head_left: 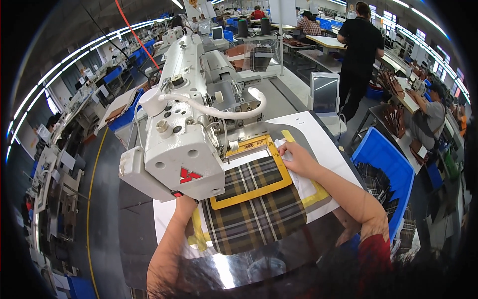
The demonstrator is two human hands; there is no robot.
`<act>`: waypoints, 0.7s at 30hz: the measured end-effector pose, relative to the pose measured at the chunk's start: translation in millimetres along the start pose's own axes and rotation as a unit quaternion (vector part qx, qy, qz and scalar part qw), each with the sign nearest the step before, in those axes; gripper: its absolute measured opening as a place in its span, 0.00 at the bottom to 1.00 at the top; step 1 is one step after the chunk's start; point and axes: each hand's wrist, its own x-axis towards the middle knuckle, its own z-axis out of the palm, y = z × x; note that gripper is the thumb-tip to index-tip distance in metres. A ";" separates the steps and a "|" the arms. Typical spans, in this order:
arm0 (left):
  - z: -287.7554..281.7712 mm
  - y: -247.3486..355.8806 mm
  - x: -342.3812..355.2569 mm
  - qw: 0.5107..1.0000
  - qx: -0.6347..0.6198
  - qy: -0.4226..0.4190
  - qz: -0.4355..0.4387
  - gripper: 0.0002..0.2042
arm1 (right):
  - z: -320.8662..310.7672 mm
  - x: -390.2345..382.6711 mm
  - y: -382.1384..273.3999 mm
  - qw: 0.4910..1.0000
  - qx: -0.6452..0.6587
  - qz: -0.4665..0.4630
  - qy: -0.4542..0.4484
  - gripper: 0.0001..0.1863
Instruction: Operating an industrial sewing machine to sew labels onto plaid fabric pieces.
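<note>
A large white sewing machine (pixel 184 129) stands before me. Under its head lies a plaid cloth panel (pixel 259 219) in dark green, brown and white. A yellow rectangular frame (pixel 251 193) rests flat on the cloth, its left part hidden by the machine head. My right hand (pixel 298 162) is closed, curled fingers at the right bar of the frame, over white sheet material. My left hand (pixel 187 203) reaches under the machine head's left side, beside the cloth; its fingers are hidden. Yellow tape (pixel 316 195) edges the white sheet under the cloth.
At right, a blue bin (pixel 386 149) holds more plaid pieces. A small screen (pixel 324 94) stands beyond the table. Thread cones (pixel 243 28) sit behind the machine. A person in black (pixel 356 55) stands at the back right; another person (pixel 433 109) sits near brown pieces.
</note>
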 end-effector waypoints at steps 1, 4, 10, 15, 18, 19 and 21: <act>1.2 -1.2 -1.7 0.999 0.025 0.022 -0.002 0.20 | -0.7 5.7 2.5 1.000 0.002 -0.001 -0.001 0.07; -0.8 -10.4 -6.8 0.998 0.061 0.011 0.016 0.20 | -0.1 11.0 7.6 0.997 0.023 0.025 -0.067 0.08; -8.6 14.5 3.9 0.997 0.057 0.004 0.043 0.16 | 6.4 11.6 6.8 0.997 0.036 0.058 -0.042 0.06; -22.5 17.5 22.2 1.000 0.016 0.011 -0.022 0.16 | 26.8 58.4 23.2 0.995 -0.017 0.079 0.055 0.05; -25.7 20.8 28.7 0.998 -0.007 0.012 -0.063 0.15 | 29.5 73.3 25.9 0.992 0.001 0.105 0.072 0.05; -26.8 21.1 28.3 0.997 -0.016 0.009 -0.080 0.15 | 30.0 72.5 27.4 0.991 0.002 0.111 0.068 0.05; -27.5 25.3 28.4 0.993 -0.031 0.005 -0.112 0.15 | 29.2 72.0 28.9 0.992 0.005 0.097 0.080 0.06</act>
